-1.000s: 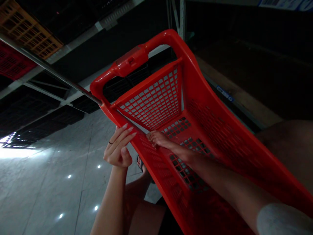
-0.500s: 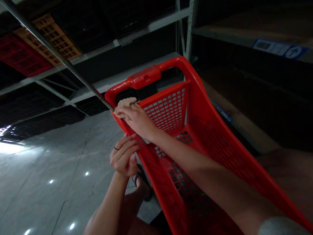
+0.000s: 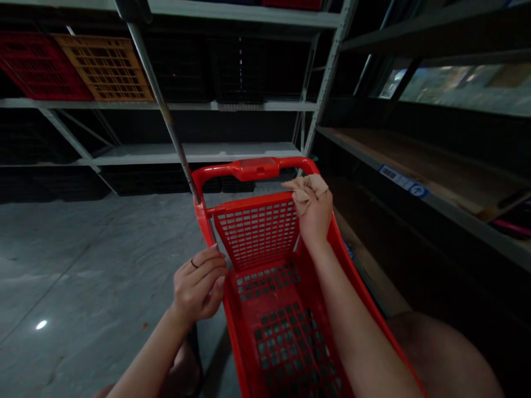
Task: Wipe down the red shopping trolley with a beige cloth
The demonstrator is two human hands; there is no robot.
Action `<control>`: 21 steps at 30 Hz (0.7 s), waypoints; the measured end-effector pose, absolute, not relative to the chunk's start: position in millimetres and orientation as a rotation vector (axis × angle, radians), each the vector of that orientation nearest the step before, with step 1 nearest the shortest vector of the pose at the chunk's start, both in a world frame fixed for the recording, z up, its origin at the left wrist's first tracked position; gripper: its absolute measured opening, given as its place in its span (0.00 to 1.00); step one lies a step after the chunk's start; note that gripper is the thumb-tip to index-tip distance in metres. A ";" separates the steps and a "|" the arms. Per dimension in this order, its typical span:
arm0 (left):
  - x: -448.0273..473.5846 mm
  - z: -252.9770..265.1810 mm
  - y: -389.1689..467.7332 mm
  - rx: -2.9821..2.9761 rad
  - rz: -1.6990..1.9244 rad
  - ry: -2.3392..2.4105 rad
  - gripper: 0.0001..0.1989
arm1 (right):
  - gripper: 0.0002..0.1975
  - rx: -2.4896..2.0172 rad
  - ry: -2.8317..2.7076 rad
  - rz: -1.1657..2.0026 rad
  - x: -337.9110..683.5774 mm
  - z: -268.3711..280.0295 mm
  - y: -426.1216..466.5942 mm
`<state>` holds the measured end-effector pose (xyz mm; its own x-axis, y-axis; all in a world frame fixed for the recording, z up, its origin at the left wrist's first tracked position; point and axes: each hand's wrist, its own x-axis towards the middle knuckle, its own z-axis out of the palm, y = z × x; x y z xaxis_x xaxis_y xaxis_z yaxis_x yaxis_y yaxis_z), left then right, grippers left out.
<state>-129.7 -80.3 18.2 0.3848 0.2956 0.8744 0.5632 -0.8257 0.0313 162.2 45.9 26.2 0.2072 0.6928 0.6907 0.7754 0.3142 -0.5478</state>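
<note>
A red plastic shopping cart (image 3: pixel 265 287) with grid-patterned walls and floor stands in front of me, its handle at the far end. My left hand (image 3: pixel 199 284), a dark ring on one finger, is closed on the cart's left rim. At the far right corner, just below the handle, my right hand (image 3: pixel 314 218) presses a crumpled beige cloth (image 3: pixel 311 185) against the cart's rim. A metal pole (image 3: pixel 170 124) rises from the cart's far left corner.
Metal racking (image 3: pixel 199 152) runs across the back, with a red crate (image 3: pixel 37 66) and a yellow crate (image 3: pixel 105 69) on it. Dark shelving (image 3: pixel 435 193) with a blue-and-white label (image 3: pixel 402 181) lines the right side, close to the cart. Grey floor (image 3: pixel 83 249) lies at left.
My right hand has moved with the cloth from the cart's far left corner to its far right corner. My left hand stays on the left rim. The view has levelled out.
</note>
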 end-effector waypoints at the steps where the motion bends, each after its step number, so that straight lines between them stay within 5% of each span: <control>1: -128.2 18.2 -79.9 -2.376 -1.434 -0.754 0.09 | 0.21 -1.425 -1.581 -0.113 160.0 28.2 43.7; 12: -124.3 17.1 -79.7 -2.390 -1.460 -0.751 0.09 | 0.21 -1.038 -2.332 -0.443 -3.4 51.2 18.3; 21: -126.4 18.8 -76.7 -2.483 -1.389 -0.701 0.08 | 0.22 -1.330 -1.684 -0.239 157.0 15.9 56.0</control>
